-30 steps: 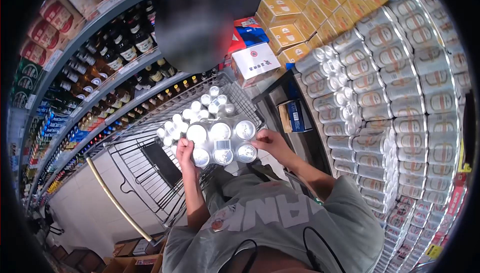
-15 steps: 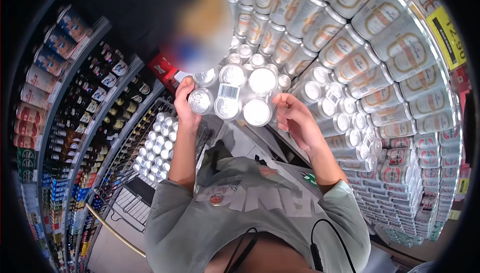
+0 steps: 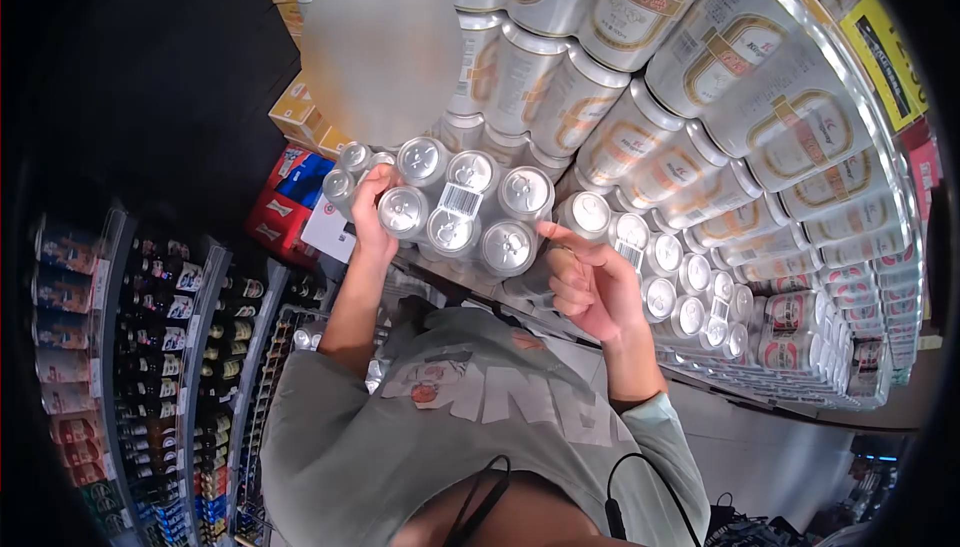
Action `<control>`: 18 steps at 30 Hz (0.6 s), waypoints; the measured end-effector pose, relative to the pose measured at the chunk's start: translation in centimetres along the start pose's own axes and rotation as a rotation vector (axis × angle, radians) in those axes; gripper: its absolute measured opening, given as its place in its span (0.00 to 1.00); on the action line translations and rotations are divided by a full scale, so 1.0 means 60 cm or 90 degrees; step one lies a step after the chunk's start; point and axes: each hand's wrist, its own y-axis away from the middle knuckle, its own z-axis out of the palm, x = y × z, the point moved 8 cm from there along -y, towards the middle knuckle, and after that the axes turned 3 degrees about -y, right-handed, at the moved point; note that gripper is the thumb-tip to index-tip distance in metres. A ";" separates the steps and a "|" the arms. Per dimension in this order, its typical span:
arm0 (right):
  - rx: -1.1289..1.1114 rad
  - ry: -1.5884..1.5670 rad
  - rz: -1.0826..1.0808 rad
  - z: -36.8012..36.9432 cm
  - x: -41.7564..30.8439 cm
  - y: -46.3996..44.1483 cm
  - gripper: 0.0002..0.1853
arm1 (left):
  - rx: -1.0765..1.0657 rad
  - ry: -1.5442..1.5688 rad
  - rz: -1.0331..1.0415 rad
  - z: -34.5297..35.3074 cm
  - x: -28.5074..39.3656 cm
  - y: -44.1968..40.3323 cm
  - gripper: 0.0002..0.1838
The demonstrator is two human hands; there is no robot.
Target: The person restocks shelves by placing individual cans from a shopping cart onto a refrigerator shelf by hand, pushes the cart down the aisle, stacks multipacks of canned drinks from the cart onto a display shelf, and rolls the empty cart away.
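Note:
A shrink-wrapped pack of beer cans (image 3: 458, 205), lids up with a barcode strip across the top, is held level before my chest. My left hand (image 3: 372, 217) is closed round its left end, thumb on the near side. At the opposite end, my right hand (image 3: 597, 287) has its index finger against the wrap and its other fingers curled; what lies under those fingers is partly hidden. Just right of that hand stand more wrapped packs of cans (image 3: 660, 272) on the display, and several smaller can tops (image 3: 340, 185) show beyond my left hand.
Tall stacks of Kingway cans (image 3: 640, 2) rise ahead and to the right, with a yellow price sign (image 3: 885, 57) at the edge. Red boxes (image 3: 275, 212) sit front left. Shelves of bottles (image 3: 160, 317) line the left. A blurred patch hides part of the upper middle.
The view has turned and come closer to the stacked cans. The pack, still between both hands, is now nearer the display. The cart at the left is mostly hidden.

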 end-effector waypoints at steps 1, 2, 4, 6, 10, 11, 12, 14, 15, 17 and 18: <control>0.012 -0.018 -0.019 0.002 -0.004 0.003 0.28 | 0.008 -0.023 -0.032 0.003 -0.005 0.000 0.06; 0.019 -0.034 -0.040 0.003 -0.010 -0.001 0.31 | 0.011 -0.021 -0.048 0.004 -0.013 -0.005 0.06; -0.001 -0.066 -0.066 -0.007 -0.007 -0.003 0.35 | 0.107 0.010 -0.078 -0.006 -0.025 -0.019 0.07; -0.011 -0.007 -0.130 -0.005 -0.013 -0.004 0.32 | 0.144 -0.003 -0.097 -0.006 -0.026 -0.024 0.08; 0.052 0.064 -0.262 0.012 -0.006 -0.007 0.39 | 0.045 -0.008 -0.101 0.011 -0.032 -0.039 0.08; 0.055 0.101 -0.302 0.017 -0.003 -0.007 0.40 | 0.067 -0.038 -0.091 0.012 -0.037 -0.037 0.09; 0.062 0.103 -0.299 0.018 0.006 -0.012 0.40 | 0.090 -0.067 -0.078 0.020 -0.032 -0.036 0.09; 0.106 0.323 -0.310 0.014 0.017 -0.017 0.39 | 0.105 -0.079 -0.071 0.018 -0.034 -0.036 0.09; 0.065 0.387 -0.288 0.008 0.028 -0.021 0.34 | 0.081 -0.089 -0.066 0.019 -0.034 -0.036 0.09; 0.053 0.440 -0.261 -0.018 0.055 -0.031 0.30 | 0.012 -0.100 -0.049 0.016 -0.034 -0.043 0.10; 0.043 0.489 -0.234 -0.022 0.072 -0.035 0.27 | 0.016 -0.101 -0.047 0.016 -0.034 -0.043 0.10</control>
